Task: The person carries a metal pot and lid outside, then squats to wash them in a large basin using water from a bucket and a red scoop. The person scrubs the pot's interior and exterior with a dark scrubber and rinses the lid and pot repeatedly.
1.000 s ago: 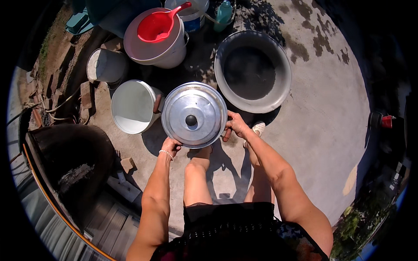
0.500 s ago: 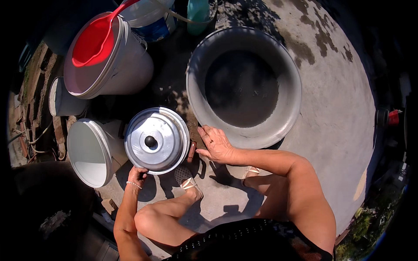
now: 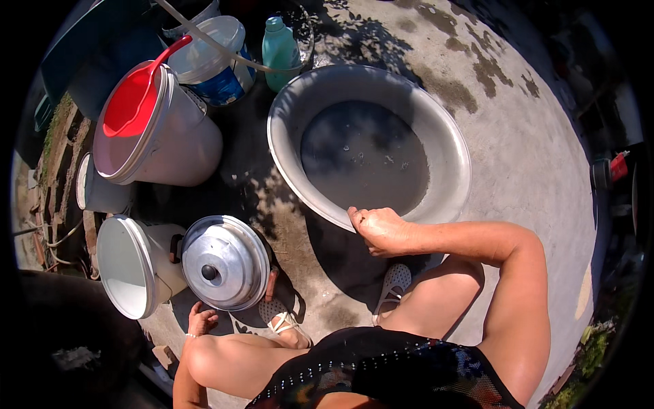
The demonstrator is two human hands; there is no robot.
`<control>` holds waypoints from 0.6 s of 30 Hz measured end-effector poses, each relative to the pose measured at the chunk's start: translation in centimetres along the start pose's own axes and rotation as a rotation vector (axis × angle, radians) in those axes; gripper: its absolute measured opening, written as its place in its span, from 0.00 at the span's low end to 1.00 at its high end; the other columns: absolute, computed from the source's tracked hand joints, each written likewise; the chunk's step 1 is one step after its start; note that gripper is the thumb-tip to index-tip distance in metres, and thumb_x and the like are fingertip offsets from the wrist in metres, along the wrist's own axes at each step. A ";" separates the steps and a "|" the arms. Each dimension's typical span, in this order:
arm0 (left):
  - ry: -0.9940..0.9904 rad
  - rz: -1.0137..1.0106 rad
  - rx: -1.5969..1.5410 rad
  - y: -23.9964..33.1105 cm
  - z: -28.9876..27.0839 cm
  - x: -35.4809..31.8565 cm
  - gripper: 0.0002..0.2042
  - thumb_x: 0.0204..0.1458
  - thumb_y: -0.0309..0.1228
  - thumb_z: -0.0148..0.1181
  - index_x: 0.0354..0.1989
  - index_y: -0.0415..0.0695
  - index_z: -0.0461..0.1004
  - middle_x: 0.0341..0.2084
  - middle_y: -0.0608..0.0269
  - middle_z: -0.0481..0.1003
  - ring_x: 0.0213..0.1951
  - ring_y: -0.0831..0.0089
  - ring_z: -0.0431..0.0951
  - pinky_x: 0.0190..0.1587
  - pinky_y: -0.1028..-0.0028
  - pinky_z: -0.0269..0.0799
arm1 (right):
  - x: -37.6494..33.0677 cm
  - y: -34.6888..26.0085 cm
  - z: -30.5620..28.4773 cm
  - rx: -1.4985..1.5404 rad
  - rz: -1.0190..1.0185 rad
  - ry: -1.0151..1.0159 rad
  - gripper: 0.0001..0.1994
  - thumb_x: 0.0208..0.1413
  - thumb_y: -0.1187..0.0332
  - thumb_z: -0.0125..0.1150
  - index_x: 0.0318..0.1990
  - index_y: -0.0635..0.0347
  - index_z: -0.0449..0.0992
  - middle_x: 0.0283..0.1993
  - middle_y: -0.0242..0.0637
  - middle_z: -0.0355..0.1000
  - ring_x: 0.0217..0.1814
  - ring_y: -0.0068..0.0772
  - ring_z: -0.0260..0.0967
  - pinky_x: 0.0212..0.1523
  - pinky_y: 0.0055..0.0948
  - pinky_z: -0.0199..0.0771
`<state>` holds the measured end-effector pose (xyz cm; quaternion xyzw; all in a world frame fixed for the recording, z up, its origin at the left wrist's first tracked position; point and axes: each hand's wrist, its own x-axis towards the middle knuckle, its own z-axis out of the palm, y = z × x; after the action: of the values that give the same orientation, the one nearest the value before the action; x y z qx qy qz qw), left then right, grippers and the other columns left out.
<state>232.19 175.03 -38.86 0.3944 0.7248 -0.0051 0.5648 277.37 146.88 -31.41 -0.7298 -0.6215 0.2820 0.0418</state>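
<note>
The near rim of a wide grey metal basin (image 3: 455, 153) is gripped by my right hand (image 3: 383, 230), its fingers curled over the edge. The basin is tipped, its near side lifted off the ground, with murky grey water (image 3: 364, 160) pooled inside. My left hand (image 3: 202, 319) is empty, fingers apart, just below a shiny metal pot covered by a domed lid (image 3: 235, 262) with a black knob. A brown side handle (image 3: 271, 284) sticks out of the pot beside my left foot.
A white bucket (image 3: 139, 273) stands left of the pot. Behind it, a larger bucket (image 3: 187, 146) holds a red dipper (image 3: 129, 109). A lidded tub (image 3: 214, 68) and a green bottle (image 3: 276, 58) stand at the back. Wet patches mark the concrete on the right.
My left hand has let go of the pot's lid edge. My right hand has moved from beside the basin onto its rim, and the basin's near side has risen.
</note>
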 end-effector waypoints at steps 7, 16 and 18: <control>0.244 0.922 0.050 4.3 -4.8 -0.6 0.11 0.44 0.18 0.54 0.39 0.36 0.69 0.29 0.63 0.71 0.27 0.79 0.71 0.28 0.79 0.69 | -1.9 0.7 0.4 -0.027 -0.031 0.088 0.29 0.30 0.75 0.59 0.45 0.81 0.60 0.31 0.52 0.70 0.33 0.48 0.71 0.31 0.37 0.72; -0.041 1.243 0.520 15.1 11.7 -7.2 0.10 0.43 0.18 0.54 0.36 0.35 0.72 0.26 0.61 0.75 0.28 0.78 0.73 0.32 0.79 0.70 | -0.8 -0.2 5.6 -0.112 -0.154 0.075 0.33 0.28 0.73 0.60 0.46 0.87 0.60 0.33 0.56 0.69 0.34 0.48 0.71 0.32 0.37 0.72; -0.160 1.288 0.615 15.6 15.6 -8.2 0.10 0.41 0.18 0.55 0.35 0.35 0.73 0.24 0.61 0.74 0.25 0.78 0.73 0.28 0.80 0.69 | -1.0 0.0 7.0 -0.136 -0.149 0.068 0.32 0.29 0.74 0.58 0.46 0.87 0.60 0.32 0.56 0.69 0.33 0.48 0.71 0.31 0.37 0.73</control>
<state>254.35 174.02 -30.90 0.8836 0.2700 0.0962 0.3704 274.07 143.91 -36.93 -0.6918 -0.6899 0.2104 0.0341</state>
